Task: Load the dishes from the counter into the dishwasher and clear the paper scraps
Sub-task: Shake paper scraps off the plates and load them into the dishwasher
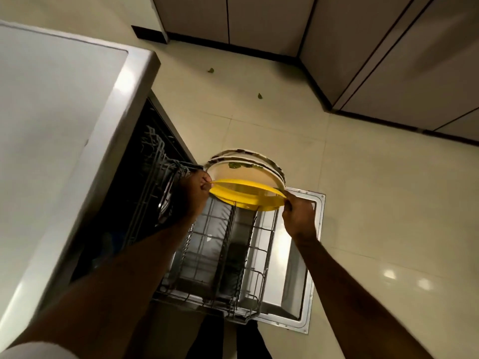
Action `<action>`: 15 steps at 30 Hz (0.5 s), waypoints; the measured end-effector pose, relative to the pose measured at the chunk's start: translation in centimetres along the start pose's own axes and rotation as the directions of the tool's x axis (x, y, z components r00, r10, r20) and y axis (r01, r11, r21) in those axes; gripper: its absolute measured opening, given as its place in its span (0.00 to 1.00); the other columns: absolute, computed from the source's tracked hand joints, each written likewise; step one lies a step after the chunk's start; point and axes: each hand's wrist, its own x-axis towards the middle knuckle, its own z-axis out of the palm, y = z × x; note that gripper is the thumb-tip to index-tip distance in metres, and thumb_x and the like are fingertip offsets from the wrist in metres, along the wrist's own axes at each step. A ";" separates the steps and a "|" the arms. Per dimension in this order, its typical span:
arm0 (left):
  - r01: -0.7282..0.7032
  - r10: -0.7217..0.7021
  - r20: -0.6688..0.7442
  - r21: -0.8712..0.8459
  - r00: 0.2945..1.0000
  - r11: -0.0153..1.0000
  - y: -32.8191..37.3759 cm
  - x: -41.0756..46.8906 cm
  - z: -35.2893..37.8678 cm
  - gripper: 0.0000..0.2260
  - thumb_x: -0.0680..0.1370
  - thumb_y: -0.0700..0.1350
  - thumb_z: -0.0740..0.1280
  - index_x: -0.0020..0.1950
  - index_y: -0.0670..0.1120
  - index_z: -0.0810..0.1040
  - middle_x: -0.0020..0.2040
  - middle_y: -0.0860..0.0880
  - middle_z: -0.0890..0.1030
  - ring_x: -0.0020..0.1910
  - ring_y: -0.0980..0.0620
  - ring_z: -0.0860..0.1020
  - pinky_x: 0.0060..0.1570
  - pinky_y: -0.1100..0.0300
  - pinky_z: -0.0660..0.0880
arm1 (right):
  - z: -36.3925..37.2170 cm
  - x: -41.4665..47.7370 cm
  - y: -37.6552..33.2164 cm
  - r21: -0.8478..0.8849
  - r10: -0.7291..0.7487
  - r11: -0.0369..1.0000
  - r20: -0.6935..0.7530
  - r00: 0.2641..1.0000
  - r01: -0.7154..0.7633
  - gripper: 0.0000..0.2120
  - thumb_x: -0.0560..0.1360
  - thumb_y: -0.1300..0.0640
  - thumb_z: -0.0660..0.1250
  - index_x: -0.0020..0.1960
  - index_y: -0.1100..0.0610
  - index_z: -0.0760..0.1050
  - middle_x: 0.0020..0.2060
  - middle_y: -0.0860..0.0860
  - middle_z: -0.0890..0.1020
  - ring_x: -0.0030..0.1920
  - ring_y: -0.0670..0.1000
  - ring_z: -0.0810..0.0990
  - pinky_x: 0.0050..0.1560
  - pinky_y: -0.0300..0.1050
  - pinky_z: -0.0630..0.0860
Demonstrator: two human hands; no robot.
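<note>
The stack of plates is held tilted, almost on edge, above the pulled-out rack of the open dishwasher. The left hand curls round the stack's left edge. The right hand pinches the right rim of the yellow plate, which faces the camera.

Hazards:
- Slippage. The pale plates behind the yellow one are probably glazed and smooth. With the stack this steep, a loose grip would likely let one slide out onto the rack or the tiled floor.
- Debris. Green leaf residue clings to the front pale plate and may drop into the rack. Two green scraps already lie on the floor.
- Jamming. Lowering the stack as one would probably wedge it between tines; the plates likely need separating first.

Materials: the yellow plate looks like thin, glossy plastic. The pale plates are round, with dark mottled rims. The rack is coated wire with upright tines. The surface at left is smooth and white.
</note>
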 end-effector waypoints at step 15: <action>0.149 -0.136 0.123 -0.107 0.983 0.983 -2.8 0.9 4.7 0.06 0.76 0.26 0.67 0.47 0.33 0.81 0.43 0.41 0.83 0.39 0.55 0.78 0.36 0.79 0.70 | 3.8 -0.1 1.5 -0.008 0.080 0.997 0.062 0.995 -0.080 0.13 0.84 0.60 0.63 0.66 0.57 0.81 0.47 0.58 0.86 0.45 0.59 0.84 0.47 0.41 0.71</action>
